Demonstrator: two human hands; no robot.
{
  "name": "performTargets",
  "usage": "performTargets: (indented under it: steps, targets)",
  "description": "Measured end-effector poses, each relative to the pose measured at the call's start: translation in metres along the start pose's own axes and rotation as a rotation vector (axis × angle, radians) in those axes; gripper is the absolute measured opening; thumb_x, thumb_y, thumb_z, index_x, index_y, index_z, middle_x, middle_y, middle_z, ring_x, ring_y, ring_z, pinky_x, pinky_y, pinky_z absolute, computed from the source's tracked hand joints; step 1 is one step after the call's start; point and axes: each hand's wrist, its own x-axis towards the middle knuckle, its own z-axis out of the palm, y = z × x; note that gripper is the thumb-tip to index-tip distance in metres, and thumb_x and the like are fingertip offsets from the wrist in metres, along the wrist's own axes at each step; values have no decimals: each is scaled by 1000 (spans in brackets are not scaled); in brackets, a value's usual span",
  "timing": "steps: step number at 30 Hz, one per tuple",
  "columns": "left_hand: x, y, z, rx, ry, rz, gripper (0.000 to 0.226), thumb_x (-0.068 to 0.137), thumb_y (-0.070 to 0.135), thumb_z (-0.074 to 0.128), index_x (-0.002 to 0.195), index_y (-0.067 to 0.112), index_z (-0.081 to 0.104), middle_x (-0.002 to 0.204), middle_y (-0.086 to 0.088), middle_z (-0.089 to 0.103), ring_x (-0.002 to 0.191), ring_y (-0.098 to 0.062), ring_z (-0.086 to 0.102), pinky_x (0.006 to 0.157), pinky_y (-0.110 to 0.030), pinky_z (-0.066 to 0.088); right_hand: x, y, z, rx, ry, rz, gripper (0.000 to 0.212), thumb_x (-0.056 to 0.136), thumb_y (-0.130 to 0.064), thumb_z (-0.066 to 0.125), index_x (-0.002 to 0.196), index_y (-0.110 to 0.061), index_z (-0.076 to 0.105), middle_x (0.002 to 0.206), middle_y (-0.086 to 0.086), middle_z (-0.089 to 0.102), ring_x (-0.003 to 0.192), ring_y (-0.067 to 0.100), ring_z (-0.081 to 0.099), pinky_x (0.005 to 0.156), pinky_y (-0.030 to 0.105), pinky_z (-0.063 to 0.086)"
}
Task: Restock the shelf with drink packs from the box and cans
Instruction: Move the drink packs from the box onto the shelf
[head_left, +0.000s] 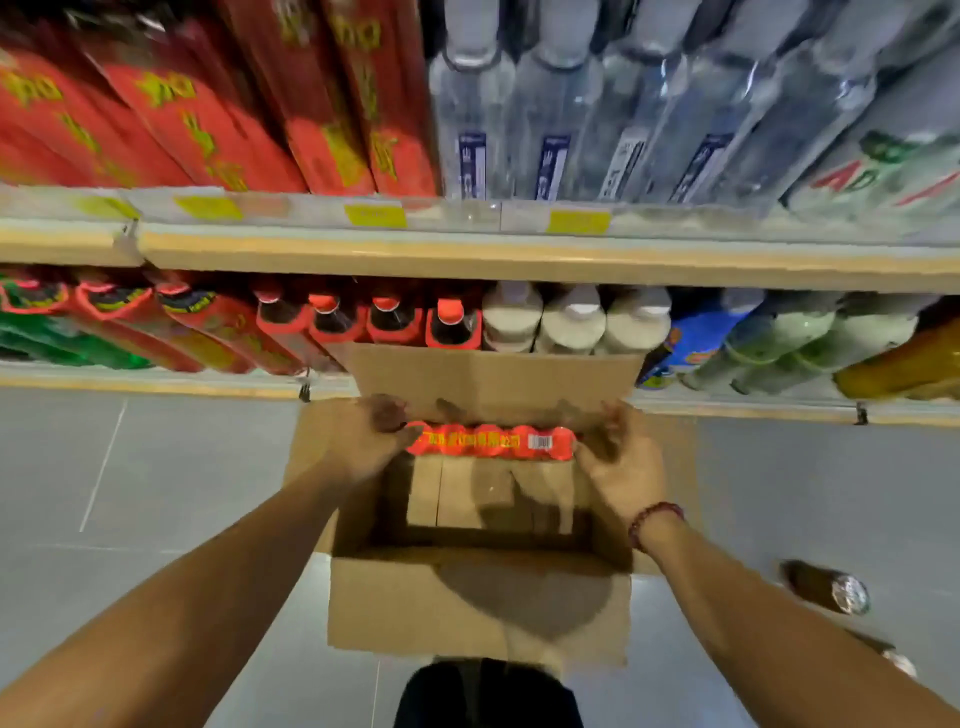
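Our fingers (388, 415) clamp the drink pack (491, 441) at both ends, left hand (363, 447) on its left end and right hand (623, 467) on its right. The shelf (467, 254) runs straight ahead, beyond the open box (478, 597). The drink pack hangs over the box's far side, its long axis parallel to the shelf edge. Both hands are equally near, so we judge that a straight lift forward suits.

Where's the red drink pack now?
Head view, centre: red drink pack at the far edge of the cardboard box, held between left hand and right hand.
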Motion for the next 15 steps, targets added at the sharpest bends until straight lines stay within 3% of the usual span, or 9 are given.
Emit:
performTargets:
  steps: [2, 5, 7, 11, 15]
  targets:
    - [24, -46, 21, -5, 1, -70, 40, 71, 7, 78, 107, 1, 60, 102, -12, 63, 96, -20, 58, 85, -28, 47, 16, 38, 32, -46, -41, 31, 55, 68, -31, 68, 116, -10, 52, 108, 15, 62, 101, 31, 60, 82, 31, 46]
    - [57, -108, 48, 45, 52, -119, 66, 43, 34, 80, 102, 10, 61, 106, -14, 65, 106, -29, 61, 98, -44, 47, 35, 93, 73, -50, -43, 34, 58, 68, -7, 74, 120, -18, 51, 109, 7, 61, 104, 26, 58, 94, 46, 48]
    - [78, -139, 63, 141, 76, -144, 75, 51, 23, 83, 119, 5, 58, 119, -19, 63, 115, -32, 58, 101, -44, 44, 47, 121, 94, -63, -40, 37, 67, 67, -9, 75, 128, -17, 47, 121, 11, 58, 113, 28, 56, 98, 46, 47]
    - [117, -189, 88, 280, 167, -115, 100, 60, 10, 86, 143, 0, 32, 142, -21, 44, 135, -31, 38, 112, -37, 30, 75, 163, 128, -111, -40, 116, 73, 66, -5, 78, 131, -4, 44, 122, 8, 51, 114, 22, 50, 94, 16, 34]
    - [149, -229, 107, 389, 113, -84, 104, 61, 7, 84, 146, 2, 24, 146, -19, 37, 138, -31, 33, 111, -35, 27, 109, 197, 154, -146, 14, 149, 80, 61, -9, 80, 131, -5, 42, 128, 18, 47, 121, 32, 46, 103, 32, 36]
